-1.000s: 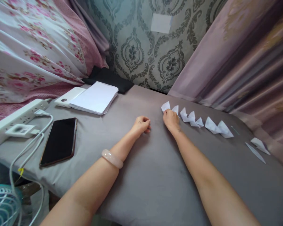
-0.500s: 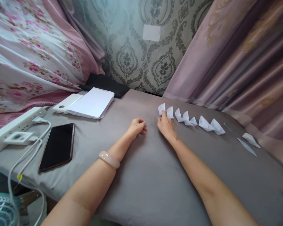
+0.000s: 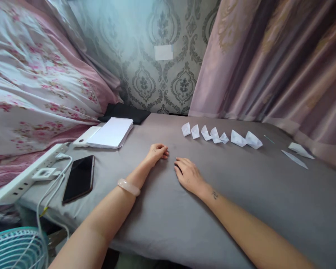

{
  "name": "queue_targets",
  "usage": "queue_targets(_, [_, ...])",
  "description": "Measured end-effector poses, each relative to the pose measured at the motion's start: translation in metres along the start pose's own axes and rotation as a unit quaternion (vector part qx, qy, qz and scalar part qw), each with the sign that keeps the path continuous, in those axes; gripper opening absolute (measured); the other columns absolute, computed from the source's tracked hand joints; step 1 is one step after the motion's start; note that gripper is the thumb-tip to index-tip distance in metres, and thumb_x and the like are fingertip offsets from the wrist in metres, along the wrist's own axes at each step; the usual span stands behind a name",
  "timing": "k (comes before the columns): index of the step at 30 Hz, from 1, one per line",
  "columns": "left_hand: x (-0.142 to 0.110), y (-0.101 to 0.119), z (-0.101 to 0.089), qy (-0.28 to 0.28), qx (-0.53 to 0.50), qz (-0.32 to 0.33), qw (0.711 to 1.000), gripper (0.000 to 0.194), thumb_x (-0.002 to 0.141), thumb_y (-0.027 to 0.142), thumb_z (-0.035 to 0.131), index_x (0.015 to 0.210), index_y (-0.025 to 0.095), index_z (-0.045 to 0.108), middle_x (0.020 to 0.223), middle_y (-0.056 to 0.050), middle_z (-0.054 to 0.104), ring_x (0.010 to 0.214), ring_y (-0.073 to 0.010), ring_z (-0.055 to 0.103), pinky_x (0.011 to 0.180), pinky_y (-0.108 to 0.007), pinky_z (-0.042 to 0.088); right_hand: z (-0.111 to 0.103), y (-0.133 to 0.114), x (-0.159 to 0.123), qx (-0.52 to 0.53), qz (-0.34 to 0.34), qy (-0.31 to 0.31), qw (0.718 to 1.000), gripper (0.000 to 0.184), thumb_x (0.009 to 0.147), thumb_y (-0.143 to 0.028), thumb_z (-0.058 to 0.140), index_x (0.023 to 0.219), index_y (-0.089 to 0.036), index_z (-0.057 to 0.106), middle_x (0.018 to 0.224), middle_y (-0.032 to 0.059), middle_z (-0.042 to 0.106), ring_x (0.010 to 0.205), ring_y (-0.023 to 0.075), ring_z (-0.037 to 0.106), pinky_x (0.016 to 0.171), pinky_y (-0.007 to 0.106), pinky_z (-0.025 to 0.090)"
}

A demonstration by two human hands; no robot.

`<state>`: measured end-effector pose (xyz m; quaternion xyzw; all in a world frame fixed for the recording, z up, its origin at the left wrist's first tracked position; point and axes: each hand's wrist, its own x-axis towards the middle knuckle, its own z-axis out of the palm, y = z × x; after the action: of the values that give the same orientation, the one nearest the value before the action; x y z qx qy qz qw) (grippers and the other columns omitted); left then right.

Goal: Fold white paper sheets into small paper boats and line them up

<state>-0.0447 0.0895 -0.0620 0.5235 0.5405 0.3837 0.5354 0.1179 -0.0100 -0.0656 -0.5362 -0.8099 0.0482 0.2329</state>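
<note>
My left hand rests on the grey cloth surface with its fingers curled in loosely, and nothing shows in it. A pale bangle sits on that wrist. My right hand lies flat on the cloth just right of the left hand, fingers stretched out, holding nothing. Beyond both hands a row of several small folded white paper pieces runs across the cloth. The nearest piece is well clear of my right fingertips.
A stack of white paper and a white power bank lie at the back left. A black phone, a power strip with cables and a fan are on the left. Paper scraps lie far right; curtains hang behind.
My right hand has left the first folded piece in the row and drawn back toward me, now lying flat beside the left hand. The camera has tilted and shifted.
</note>
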Motion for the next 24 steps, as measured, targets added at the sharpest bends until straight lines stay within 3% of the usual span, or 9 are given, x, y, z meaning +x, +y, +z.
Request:
queue_targets(6, [-0.008,0.015,-0.006,-0.032,0.061,-0.010,0.998,0.005,0.083,0.014,0.061,0.079,0.010,0.064,0.068,-0.003,0.064,0.066,-0.0093,0.062,0.060,-0.018,0.051,0.001,0.008,-0.001,0.006,-0.032,0.009,0.999,0.033,0.094,-0.022,0.041,0.112,-0.014,0.067,0.125,0.0136,0.064,0.120,0.0233,0.055,0.103,0.038,0.043])
queue_targets(10, [-0.020,0.024,-0.034,-0.104,0.136,-0.004,0.985,0.008,0.081,0.016,0.062,0.081,0.011,0.068,0.069,-0.004,0.066,0.067,-0.0113,0.063,0.059,-0.020,0.051,0.005,0.012,0.000,0.000,-0.035,0.012,0.999,0.035,0.094,-0.023,0.040,0.112,-0.012,0.068,0.124,0.0147,0.064,0.119,0.0251,0.055,0.103,0.039,0.043])
queue_targets(12, [-0.024,0.026,-0.053,-0.109,0.180,0.006,0.977,0.011,0.081,0.019,0.061,0.084,0.011,0.068,0.072,-0.005,0.067,0.064,-0.0115,0.062,0.057,-0.021,0.050,0.006,0.012,0.001,-0.003,-0.045,0.011,0.999,0.036,0.094,-0.023,0.040,0.112,-0.010,0.068,0.124,0.0150,0.064,0.118,0.0262,0.056,0.103,0.040,0.043])
queue_targets(15, [-0.025,0.026,-0.087,-0.033,0.262,0.018,0.964,0.015,0.081,0.022,0.059,0.086,0.013,0.070,0.076,-0.006,0.070,0.064,-0.0126,0.063,0.057,-0.021,0.048,0.007,0.012,0.002,-0.005,-0.045,0.018,0.999,0.036,0.094,-0.024,0.040,0.111,-0.010,0.068,0.123,0.0145,0.065,0.116,0.0268,0.057,0.101,0.040,0.044])
queue_targets(17, [-0.022,0.026,-0.113,0.090,0.350,0.037,0.932,0.016,0.079,0.026,0.061,0.083,0.015,0.072,0.077,-0.006,0.071,0.069,-0.0145,0.065,0.062,-0.022,0.049,0.007,0.013,0.002,-0.005,-0.047,0.023,0.999,0.036,0.093,-0.024,0.040,0.111,-0.011,0.068,0.123,0.0141,0.065,0.115,0.0267,0.057,0.100,0.040,0.045])
queue_targets(20, [-0.013,0.029,-0.154,0.211,0.390,0.035,0.895,0.023,0.080,0.023,0.056,0.093,0.013,0.072,0.091,-0.010,0.072,0.089,-0.0205,0.065,0.080,-0.027,0.048,0.009,0.014,0.002,-0.009,-0.053,0.031,0.998,0.035,0.093,-0.024,0.040,0.110,-0.013,0.068,0.122,0.0141,0.065,0.113,0.0266,0.058,0.098,0.041,0.046])
queue_targets(24, [-0.002,0.032,-0.199,0.299,0.432,0.005,0.851,0.033,0.077,0.018,0.056,0.107,0.009,0.067,0.115,-0.017,0.067,0.112,-0.0267,0.058,0.097,-0.032,0.041,0.010,0.015,0.004,-0.012,-0.046,0.044,0.998,0.033,0.092,-0.024,0.041,0.107,-0.015,0.068,0.119,0.0124,0.066,0.110,0.0260,0.059,0.096,0.040,0.047])
